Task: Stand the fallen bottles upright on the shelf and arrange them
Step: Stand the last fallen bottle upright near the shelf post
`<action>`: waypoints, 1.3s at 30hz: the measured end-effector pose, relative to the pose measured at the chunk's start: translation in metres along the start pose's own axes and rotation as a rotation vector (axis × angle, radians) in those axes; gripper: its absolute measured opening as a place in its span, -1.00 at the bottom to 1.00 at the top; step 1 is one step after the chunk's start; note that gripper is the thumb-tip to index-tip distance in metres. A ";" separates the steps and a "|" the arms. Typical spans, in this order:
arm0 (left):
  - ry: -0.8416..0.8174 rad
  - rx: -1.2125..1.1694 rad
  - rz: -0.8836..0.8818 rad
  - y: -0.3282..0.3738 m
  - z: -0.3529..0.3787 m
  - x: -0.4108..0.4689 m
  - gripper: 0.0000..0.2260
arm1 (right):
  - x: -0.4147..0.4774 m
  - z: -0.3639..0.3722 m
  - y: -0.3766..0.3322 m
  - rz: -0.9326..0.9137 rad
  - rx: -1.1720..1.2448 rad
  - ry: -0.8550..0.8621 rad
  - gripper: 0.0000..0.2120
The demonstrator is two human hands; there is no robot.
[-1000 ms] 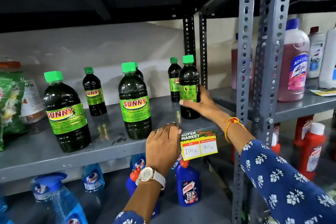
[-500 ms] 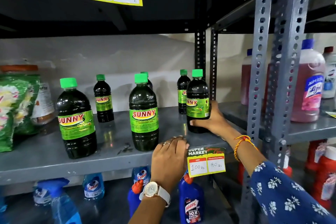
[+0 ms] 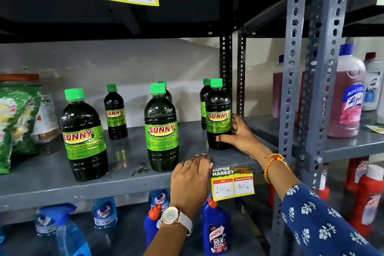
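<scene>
I see six dark Sunny bottles, all standing up on the grey shelf [image 3: 52, 181]. The right hand [image 3: 242, 137] is wrapped round the low part of the front right bottle [image 3: 218, 114], thumb in front, fingers [image 3: 235, 119] curled round the back, so it has hold of it. That bottle stands near the shelf's right end, w/ another small bottle [image 3: 204, 97] just behind it. The left hand [image 3: 192, 178] lies flat over the shelf's front edge, fingers together, holding nothing I think, tho the tips are hard to see. It's just beside the price tag [image 3: 232, 183] & near the big middle bottle [image 3: 162, 129]. A big bottle [image 3: 83, 135] stands at left, a small one [image 3: 115, 112] further back.
</scene>
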State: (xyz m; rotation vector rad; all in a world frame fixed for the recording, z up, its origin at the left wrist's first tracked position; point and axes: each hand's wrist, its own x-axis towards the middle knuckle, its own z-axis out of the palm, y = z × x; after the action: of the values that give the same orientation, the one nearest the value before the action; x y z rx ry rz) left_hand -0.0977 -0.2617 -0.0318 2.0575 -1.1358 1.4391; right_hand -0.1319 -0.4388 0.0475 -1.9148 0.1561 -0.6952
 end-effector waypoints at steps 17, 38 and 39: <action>-0.056 -0.010 -0.023 0.002 -0.007 0.004 -0.74 | -0.011 -0.001 -0.008 0.035 -0.194 0.013 -0.46; -0.119 0.017 -0.054 0.008 -0.016 0.005 -0.76 | -0.063 -0.017 -0.023 -0.090 -0.230 -0.024 -0.58; -0.148 0.005 -0.064 0.009 -0.017 0.005 -0.76 | -0.060 -0.018 -0.020 -0.075 -0.234 -0.031 -0.55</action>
State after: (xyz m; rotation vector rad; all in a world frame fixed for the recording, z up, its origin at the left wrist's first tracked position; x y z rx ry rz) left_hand -0.1141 -0.2566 -0.0213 2.2139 -1.1121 1.2791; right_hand -0.1943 -0.4198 0.0460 -2.1632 0.1523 -0.7224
